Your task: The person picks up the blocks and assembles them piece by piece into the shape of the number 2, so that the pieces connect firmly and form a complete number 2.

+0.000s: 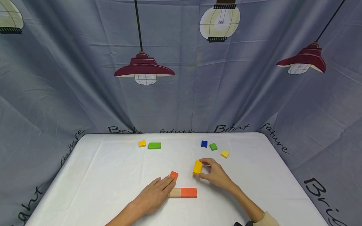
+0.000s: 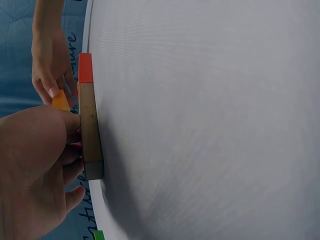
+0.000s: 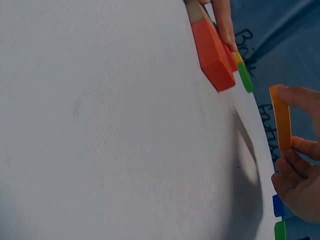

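My right hand (image 1: 216,174) pinches a yellow rectangular block (image 1: 197,167) between thumb and fingers, a little above the white table. In the right wrist view the yellow block (image 3: 282,117) stands on end between the fingertips. My left hand (image 1: 155,194) lies low with its fingers extended, the fingertips on a small orange block (image 1: 174,174) that is partly covered. Just in front of that, a natural wood block (image 1: 175,193) and an orange-red block (image 1: 189,192) lie end to end. The left hand hides part of the wood block.
At the back left of the table (image 1: 93,175) are a small yellow block (image 1: 142,143) and a green rectangular block (image 1: 154,146). Back right lie a blue cube (image 1: 204,143), a green block (image 1: 213,146) and a yellow block (image 1: 224,153). A curtain (image 1: 181,103) hangs behind.
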The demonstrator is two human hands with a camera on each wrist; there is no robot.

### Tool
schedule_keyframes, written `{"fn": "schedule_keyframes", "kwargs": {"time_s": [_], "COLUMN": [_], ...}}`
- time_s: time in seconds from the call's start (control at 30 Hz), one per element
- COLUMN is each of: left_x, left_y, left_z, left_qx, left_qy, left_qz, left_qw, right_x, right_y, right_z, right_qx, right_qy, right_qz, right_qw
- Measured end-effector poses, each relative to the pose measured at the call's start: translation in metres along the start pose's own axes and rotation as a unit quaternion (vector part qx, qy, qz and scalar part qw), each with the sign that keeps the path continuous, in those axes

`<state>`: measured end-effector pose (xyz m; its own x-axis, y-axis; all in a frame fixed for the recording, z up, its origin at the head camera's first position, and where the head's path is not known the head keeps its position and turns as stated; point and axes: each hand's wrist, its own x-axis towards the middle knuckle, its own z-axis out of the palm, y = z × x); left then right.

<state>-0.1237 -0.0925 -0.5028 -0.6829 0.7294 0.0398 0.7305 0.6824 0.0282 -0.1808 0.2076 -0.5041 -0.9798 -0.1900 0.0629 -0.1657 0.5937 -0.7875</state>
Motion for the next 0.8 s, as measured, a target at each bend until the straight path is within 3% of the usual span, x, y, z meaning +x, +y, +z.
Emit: {"fn": "schedule_keyframes", "kwargs": {"time_s": [0.8], "left_x": [0.001], "left_y": [-0.003], "left_z": [0.003], "left_qx": [0.001], "left_qy": [0.008], "left_qz": [0.011], "left_qw": [0.9999], "right_x": [0.034], "right_y": [-0.022], "right_z": [0.045], "right_qx": [-0.013], "right_qy": [-0.043], "right_qz": [-0.032], "right_qw": [0.9985]}}
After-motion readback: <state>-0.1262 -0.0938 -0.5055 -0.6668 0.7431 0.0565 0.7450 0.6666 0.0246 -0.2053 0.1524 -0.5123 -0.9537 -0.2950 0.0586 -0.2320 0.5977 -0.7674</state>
